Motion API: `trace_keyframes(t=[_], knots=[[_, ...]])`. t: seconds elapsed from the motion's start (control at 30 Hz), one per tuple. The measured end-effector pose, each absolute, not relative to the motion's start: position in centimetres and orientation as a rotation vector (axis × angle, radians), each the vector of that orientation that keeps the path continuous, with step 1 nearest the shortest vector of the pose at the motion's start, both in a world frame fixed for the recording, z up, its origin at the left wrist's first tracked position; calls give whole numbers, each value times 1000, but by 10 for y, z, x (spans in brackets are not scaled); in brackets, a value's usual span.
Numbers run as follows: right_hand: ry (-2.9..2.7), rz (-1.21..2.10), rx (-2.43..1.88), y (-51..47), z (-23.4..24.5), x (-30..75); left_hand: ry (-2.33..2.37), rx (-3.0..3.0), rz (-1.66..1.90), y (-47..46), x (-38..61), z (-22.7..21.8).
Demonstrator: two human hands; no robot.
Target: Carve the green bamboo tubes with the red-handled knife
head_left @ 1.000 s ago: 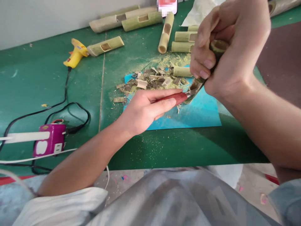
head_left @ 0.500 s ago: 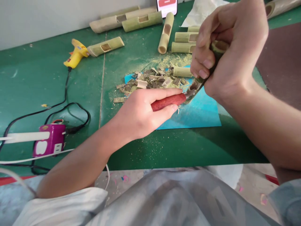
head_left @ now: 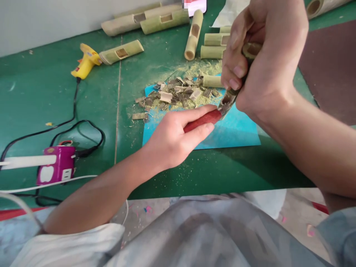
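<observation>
My left hand (head_left: 172, 139) is closed around the red handle of a carving knife (head_left: 203, 121), with thumb and forefinger stretched along it. The knife's metal blade rests at a cut opening near the lower end of a green bamboo tube (head_left: 228, 99); the tip is hard to make out. Wrapped round that tube's upper part is my right hand (head_left: 268, 63), holding it tilted above a blue sheet (head_left: 236, 129). Bamboo chips (head_left: 179, 92) and pale dust are heaped on the sheet left of the tube. A short bamboo piece (head_left: 213, 81) lies beside them.
Notched bamboo tubes (head_left: 165, 21) lie at the back of the green table (head_left: 155, 178), with another tube (head_left: 194, 35) nearby. On the left are a yellow glue gun (head_left: 85, 62), its black cord and a purple power adapter (head_left: 57, 165). A brown mat (head_left: 330, 70) lies right.
My left hand and the knife have shifted slightly right, closer to my right hand. My right hand and the tube sit a little further left. The whole view has shifted slightly.
</observation>
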State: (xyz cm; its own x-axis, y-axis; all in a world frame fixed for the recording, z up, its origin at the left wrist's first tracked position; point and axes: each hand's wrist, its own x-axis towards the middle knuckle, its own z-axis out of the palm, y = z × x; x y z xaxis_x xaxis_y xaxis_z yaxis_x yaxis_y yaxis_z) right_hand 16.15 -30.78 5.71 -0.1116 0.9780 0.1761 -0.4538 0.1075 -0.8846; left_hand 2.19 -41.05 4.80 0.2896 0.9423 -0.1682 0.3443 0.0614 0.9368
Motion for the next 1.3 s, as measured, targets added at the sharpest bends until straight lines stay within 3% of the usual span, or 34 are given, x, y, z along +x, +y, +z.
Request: trace_keyframes(t=[0.27, 0.67, 0.9, 1.1, 1.3], knots=[[-1130, 1230, -666, -316, 58, 174, 1243, 1377, 700, -397, 10, 54], [-1437, 1377, -610, -319, 61, 187, 1312, 1477, 574, -385, 1, 57], [-1427, 1360, -638, -318, 61, 187, 1445, 1812, 745, -397, 4, 69], [-1456, 1344, -653, -319, 61, 186, 1548, 2113, 607, -405, 5, 80], [-1480, 1364, -751, -317, 63, 188, 1610, 2020, 682, -408, -3, 93]])
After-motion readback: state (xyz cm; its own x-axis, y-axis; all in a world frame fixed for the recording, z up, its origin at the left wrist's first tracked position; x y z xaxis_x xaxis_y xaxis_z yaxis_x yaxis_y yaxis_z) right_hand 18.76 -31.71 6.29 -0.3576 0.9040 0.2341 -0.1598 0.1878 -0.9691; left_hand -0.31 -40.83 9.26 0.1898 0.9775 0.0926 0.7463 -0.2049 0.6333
